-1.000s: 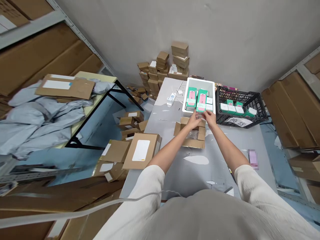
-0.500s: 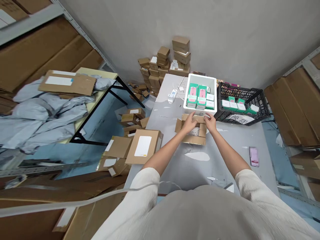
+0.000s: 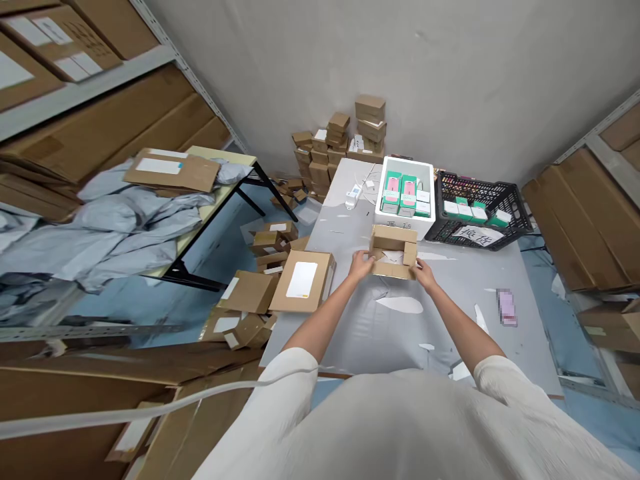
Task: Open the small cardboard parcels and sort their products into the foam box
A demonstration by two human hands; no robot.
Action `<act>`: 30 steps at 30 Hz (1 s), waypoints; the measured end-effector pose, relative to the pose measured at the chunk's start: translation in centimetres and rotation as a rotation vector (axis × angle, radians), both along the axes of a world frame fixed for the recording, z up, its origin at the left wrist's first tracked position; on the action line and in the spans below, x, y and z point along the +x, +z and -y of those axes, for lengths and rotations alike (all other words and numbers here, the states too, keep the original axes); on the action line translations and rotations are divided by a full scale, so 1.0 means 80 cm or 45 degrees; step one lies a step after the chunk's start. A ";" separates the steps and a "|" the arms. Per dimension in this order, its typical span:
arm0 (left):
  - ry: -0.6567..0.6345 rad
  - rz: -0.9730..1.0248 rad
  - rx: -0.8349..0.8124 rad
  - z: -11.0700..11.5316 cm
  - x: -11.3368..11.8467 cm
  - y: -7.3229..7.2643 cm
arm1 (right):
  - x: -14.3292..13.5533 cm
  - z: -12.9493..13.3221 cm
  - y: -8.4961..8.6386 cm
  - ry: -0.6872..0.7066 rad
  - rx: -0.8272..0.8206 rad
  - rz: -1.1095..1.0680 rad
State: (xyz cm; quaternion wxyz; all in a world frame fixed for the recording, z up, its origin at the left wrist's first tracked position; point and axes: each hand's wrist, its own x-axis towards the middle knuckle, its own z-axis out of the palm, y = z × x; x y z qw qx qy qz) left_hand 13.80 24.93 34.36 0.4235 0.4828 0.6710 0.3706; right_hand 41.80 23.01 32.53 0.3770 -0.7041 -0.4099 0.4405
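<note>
A small open cardboard box (image 3: 393, 269) sits on the grey table, right in front of the white bin (image 3: 425, 230). My left hand (image 3: 361, 265) grips its left side, fingers closed on the cardboard. At the right front corner my right hand (image 3: 424, 273) pinches the box wall. Something pale, perhaps paper, lies inside the box; I cannot make out more. Green and pink packages (image 3: 409, 195) stand in the white bin, together with smaller white-topped ones.
A black crate (image 3: 517, 207) with green-and-white packages adjoins the white bin. Left on the table are a closed carton (image 3: 300, 280) and a white power strip (image 3: 353, 197). A pink item (image 3: 507, 307) lies right. Grey parcels (image 3: 95, 233) cover a side table; cartons (image 3: 370, 107) are stacked by the wall.
Both hands have moved from the box's back flap down to its left and right sides, toward me. The back flap now stands up and the left flap no longer sticks out. The camera view has shifted.
</note>
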 end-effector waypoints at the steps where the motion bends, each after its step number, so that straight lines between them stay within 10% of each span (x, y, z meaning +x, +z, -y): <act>1: -0.078 0.010 -0.017 0.006 0.001 -0.003 | -0.003 0.008 0.000 0.038 0.004 -0.038; 13: -0.399 -0.139 0.071 0.095 0.000 -0.010 | -0.015 0.102 0.024 0.051 0.022 -0.175; 30: -0.145 -0.013 0.242 0.317 0.003 0.050 | -0.014 0.269 0.074 0.124 0.213 -0.191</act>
